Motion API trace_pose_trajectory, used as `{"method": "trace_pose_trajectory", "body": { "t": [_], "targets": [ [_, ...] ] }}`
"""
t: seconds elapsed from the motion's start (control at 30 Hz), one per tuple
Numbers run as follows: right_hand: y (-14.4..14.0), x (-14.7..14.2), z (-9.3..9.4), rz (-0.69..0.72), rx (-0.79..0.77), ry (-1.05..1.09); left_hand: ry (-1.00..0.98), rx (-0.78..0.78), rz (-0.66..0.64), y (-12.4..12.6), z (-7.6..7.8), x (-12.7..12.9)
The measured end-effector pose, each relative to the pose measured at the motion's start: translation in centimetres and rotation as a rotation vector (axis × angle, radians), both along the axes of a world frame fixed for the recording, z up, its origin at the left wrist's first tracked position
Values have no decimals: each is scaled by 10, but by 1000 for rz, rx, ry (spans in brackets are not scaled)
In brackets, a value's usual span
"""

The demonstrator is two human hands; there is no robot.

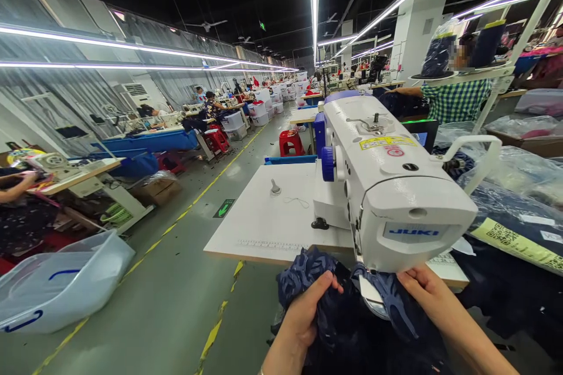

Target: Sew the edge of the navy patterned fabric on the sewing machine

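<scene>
Both hands feed navy fabric (352, 328) at the head of a white sewing machine (387, 187).

The left hand (308, 310) has its fingers clamped on a bunched fold; the right hand (428, 293) pinches the cloth's edge, fingers together, just below the machine head (marked JUKI), at the near edge of the white surface (264, 217).
</scene>
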State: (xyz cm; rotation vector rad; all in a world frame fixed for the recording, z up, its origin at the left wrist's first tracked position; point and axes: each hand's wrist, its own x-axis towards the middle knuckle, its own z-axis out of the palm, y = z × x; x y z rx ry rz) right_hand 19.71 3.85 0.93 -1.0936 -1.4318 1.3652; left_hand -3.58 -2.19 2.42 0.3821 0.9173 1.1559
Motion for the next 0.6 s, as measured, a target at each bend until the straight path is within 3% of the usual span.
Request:
{"method": "trace_pose_trajectory", "body": {
  "t": [0.2,0.43,0.6],
  "targets": [
    [-4,-2,1,45,30,76,61,46,4,1,-4,-1],
    [-26,-1,17,-6,62,-81,133,10,-2,1,-7,-9],
    [-47,26,29,184,44,-80,200,-13,-22,6,-10,-13]
  ]
}}
